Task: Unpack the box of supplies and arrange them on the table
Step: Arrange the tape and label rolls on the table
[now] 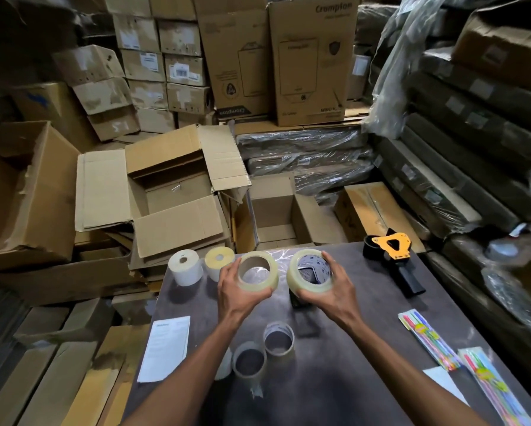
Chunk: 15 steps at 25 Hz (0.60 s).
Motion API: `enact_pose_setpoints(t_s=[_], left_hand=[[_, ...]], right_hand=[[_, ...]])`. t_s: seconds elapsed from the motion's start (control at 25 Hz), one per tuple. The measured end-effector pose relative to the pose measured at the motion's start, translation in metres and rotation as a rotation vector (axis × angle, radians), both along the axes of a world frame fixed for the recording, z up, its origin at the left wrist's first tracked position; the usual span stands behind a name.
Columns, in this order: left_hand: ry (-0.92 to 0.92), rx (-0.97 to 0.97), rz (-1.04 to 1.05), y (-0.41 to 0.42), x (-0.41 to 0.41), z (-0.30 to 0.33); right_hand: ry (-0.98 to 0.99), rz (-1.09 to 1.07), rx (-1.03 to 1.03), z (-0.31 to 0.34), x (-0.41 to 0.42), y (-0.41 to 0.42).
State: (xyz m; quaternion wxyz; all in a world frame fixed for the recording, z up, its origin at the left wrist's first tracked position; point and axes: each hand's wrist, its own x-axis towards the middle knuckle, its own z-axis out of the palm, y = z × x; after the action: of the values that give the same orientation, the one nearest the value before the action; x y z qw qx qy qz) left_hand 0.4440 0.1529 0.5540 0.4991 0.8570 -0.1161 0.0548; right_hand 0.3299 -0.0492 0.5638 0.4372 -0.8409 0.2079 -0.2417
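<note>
Above the table (365, 318), each hand holds a tape roll, cores facing up.

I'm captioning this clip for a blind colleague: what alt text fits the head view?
A person's left hand and right hand each grip a clear tape roll over a dark table. Two label rolls, two more tape rolls, a tape dispenser, a paper sheet and pen packs lie on the table, with cardboard boxes beyond.

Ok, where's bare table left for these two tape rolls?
Bare dark table shows between the right hand and the black-and-yellow tape dispenser, and between the white paper sheet and the left forearm. It is crowded by the two white label rolls and the two near clear tape rolls.
</note>
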Motion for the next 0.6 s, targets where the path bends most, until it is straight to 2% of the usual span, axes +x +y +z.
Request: enact_pose_setpoints(t_s=[0.4,0.6], left_hand=[[0.094,0.12,0.038,-0.043,0.076,-0.027],[0.153,0.148,0.082,-0.066,0.101,-0.049]], right_hand=[[0.046,0.033,0.007,-0.01,0.105,-0.056],[0.125,0.126,0.005,-0.032,0.152,-0.095]])
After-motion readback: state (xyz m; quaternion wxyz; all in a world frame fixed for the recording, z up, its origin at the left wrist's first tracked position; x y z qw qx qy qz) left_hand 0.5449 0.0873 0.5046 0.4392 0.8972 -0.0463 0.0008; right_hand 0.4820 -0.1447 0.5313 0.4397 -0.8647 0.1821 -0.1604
